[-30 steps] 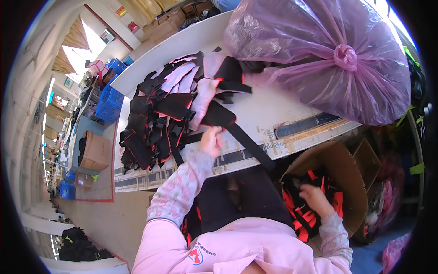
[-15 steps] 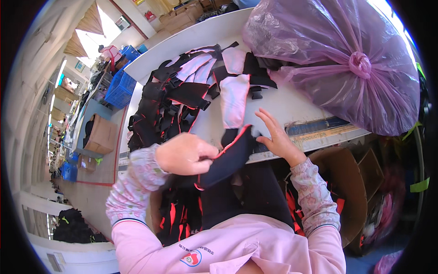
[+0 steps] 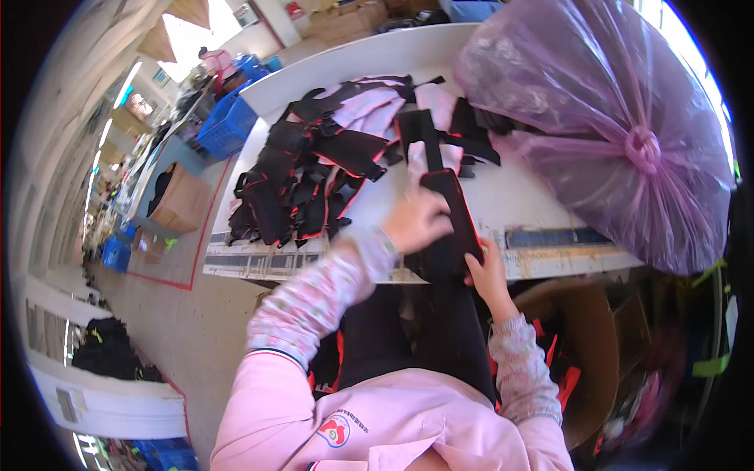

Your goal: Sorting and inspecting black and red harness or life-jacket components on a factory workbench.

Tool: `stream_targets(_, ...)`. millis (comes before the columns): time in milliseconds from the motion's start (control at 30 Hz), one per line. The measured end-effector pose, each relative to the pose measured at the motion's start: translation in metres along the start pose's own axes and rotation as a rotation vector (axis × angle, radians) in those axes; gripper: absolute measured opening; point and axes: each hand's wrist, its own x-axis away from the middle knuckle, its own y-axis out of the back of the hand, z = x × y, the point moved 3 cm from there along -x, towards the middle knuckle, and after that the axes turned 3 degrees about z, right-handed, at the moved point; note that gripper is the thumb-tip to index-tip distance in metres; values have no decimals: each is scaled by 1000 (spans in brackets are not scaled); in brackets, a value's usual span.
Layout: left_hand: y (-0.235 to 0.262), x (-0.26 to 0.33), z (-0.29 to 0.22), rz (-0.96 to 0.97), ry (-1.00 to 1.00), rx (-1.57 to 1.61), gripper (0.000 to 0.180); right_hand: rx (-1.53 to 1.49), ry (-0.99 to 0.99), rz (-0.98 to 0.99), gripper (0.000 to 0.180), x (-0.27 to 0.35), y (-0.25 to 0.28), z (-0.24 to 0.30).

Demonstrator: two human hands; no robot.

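Now, black strap piece (image 3: 449,224) btwn hands, left hand (image 3: 415,221), right hand (image 3: 488,271), table (image 3: 534,206) edge

Light: bright daylight, upper left and top right.
Glare: white table (image 3: 518,196) washed out.
Distortion: strong fisheye, black corners.
Blur: slight on hands, lower right.

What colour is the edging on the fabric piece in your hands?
Red edging on the flat black fabric piece, clearest in the head view.

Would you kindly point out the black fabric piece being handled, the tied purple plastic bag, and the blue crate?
black fabric piece with red edging (image 3: 454,206), head view, on its upper middle.
purple plastic bag (image 3: 565,102), head view, on its bulging side.
blue crate (image 3: 228,129), head view, on its side wall.
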Motion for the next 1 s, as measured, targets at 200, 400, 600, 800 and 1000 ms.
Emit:
stream_targets(200, -102, 96, -18, 301, 108, -116, 91, 733, 252, 40, 87, 56, 9, 11)
stream_targets(400, -104, 100, -26, 274, 203, -22, 78, 938, 357, 179, 60, 66, 1, 17)
stream_targets(600, -94, 102, -20, 186, 205, 53, 77, 812, 459, 111, 35, 44, 8, -6)
stream_targets(800, -66, 103, -6, 32, 106, 61, 80, 834, 513, 37, 21, 38, 4, -11)
stream_targets(1000, -31, 135, 71, 158, 307, -275, 65, 932, 625, -47, 16, 40, -2, -15)
